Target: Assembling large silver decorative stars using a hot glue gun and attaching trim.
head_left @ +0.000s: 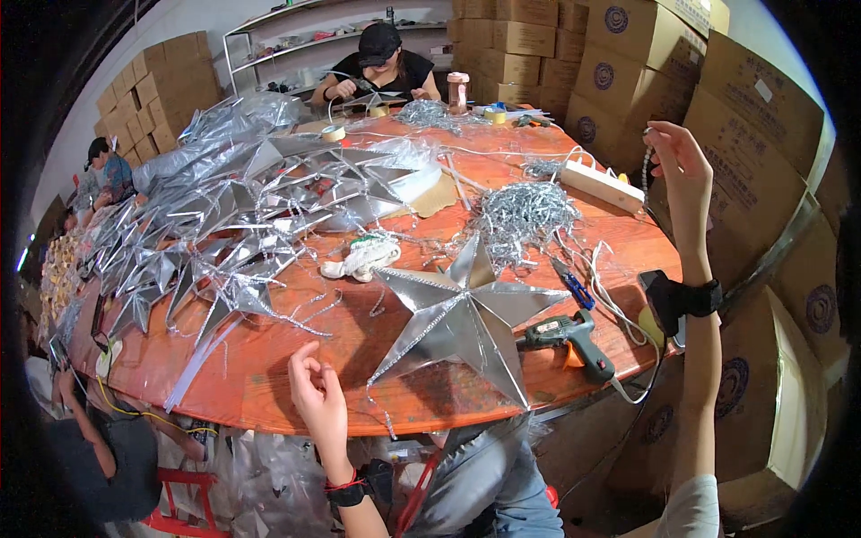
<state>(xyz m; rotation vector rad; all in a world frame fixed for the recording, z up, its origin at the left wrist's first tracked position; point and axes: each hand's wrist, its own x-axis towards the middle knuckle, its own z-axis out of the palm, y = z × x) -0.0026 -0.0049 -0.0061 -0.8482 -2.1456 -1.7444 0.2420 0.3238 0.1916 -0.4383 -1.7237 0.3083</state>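
Right hand (674,157) raised far right, pinching bead strand (644,170); left hand (316,394) loosely curled, near edge. Silver star (466,314) part-trimmed; glue gun (574,339) idle beside it.

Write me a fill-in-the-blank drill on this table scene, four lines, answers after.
1. The right hand lifts a strand of ____ high above the table.
2. The silver star in front of the person has ____ points.
3. The glue gun lies to the ____ of that star.
4. The left hand is at the table's ____ edge.

Answers: beads; five; right; near
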